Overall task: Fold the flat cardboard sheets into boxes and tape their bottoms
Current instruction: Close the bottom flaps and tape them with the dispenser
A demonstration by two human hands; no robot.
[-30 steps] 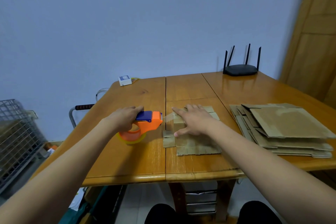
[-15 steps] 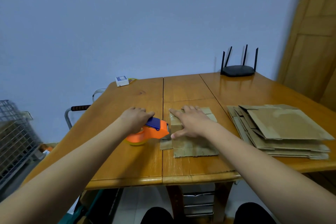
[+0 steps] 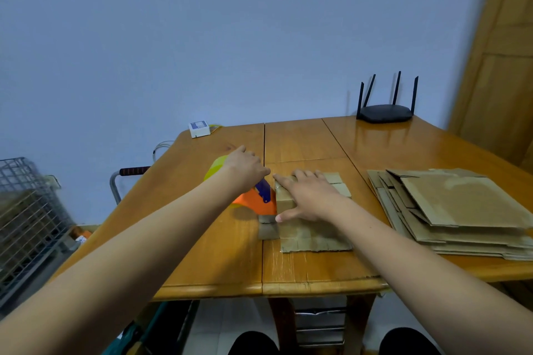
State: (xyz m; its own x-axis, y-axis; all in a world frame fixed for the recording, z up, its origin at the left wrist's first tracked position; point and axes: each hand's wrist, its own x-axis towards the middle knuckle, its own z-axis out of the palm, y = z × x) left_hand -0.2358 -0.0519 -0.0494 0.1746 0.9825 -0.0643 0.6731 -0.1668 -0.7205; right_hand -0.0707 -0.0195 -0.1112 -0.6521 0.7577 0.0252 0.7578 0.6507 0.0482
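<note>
Gripping the orange tape dispenser (image 3: 250, 198), the left hand (image 3: 245, 169) tilts its nose down-right against the small cardboard box (image 3: 285, 197); the right hand (image 3: 310, 196) presses flat, fingers straight. Both sit on a wooden table (image 3: 302, 141) below a blue wall (image 3: 173, 52).

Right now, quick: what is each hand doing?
Left hand: closed around the orange tape dispenser, tipped against the small box.
Right hand: open, fingers flat, pressing down on the box.

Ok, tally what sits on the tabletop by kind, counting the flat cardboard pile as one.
Tape dispenser: 1, gripped by the left hand
Small cardboard box: 1, under the right hand
Stack of flat cardboard sheets: 1
Black router: 1
Small white device: 1
Total: 5
</note>
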